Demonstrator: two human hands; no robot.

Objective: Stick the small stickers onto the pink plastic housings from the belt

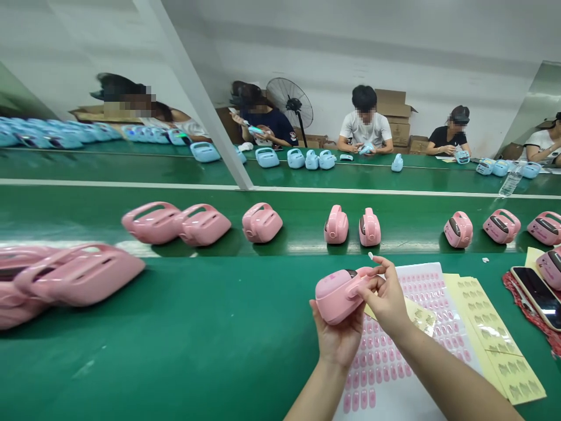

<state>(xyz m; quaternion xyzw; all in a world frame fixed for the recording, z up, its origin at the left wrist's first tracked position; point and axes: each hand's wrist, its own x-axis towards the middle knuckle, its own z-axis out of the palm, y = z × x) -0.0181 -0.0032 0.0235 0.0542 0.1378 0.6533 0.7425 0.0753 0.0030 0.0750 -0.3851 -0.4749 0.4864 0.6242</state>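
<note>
Nearest, at the lower right of the frame, a white sheet (390, 404) of pink oval stickers (379, 374) lies flat on the green worktop (175, 351), presumably to keep them within reach. Just above it, right of centre, the left hand (339, 344) cups a pink device (331, 299) from beneath, its grip curled around the base, seemingly steadying it at a tilt. The right hand (388, 301) has its grip nearly closed, thumb and bent fingers on the handle (357, 285); I can't tell what the pale bit (370, 255) at one fingertip is. Beyond, pink devices (263, 223) stand spaced across the middle; farther off, people (366, 124) handle blue ones (367, 149).
</note>
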